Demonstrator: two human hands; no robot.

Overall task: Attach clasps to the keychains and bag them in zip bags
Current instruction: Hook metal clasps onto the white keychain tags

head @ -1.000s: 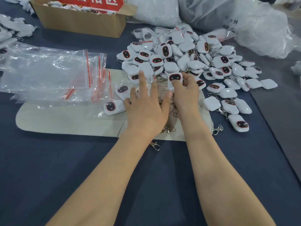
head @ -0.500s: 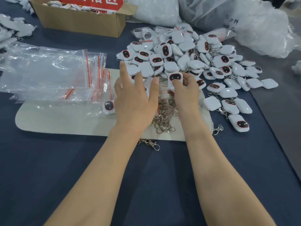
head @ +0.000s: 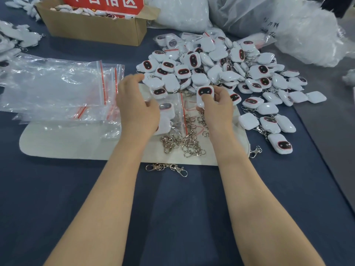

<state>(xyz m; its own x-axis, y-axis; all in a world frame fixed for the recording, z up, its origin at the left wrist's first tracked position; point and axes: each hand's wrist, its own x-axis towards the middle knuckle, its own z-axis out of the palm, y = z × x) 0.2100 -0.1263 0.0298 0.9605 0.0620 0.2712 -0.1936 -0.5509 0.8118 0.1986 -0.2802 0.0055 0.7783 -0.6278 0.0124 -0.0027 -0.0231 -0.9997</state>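
Observation:
My right hand grips a white keychain with a dark red-rimmed face, thumb on its front, at the near edge of the big keychain pile. Left of it, my left hand has its fingers curled at the edge of a zip bag that holds keychains and lies on the cream mat; the thumb touches the bag. Loose metal clasps lie in a heap on the mat between my wrists. Another clasp chain lies on the blue cloth just below the mat.
A stack of empty zip bags with red strips lies to the left. A cardboard box stands at the back left, and large plastic sacks at the back right. More white items lie at the far left edge.
My left hand slid left off the clasps and its flat fingers curled at the filled zip bag. My right hand stayed on the keychain and the heap of clasps is now uncovered.

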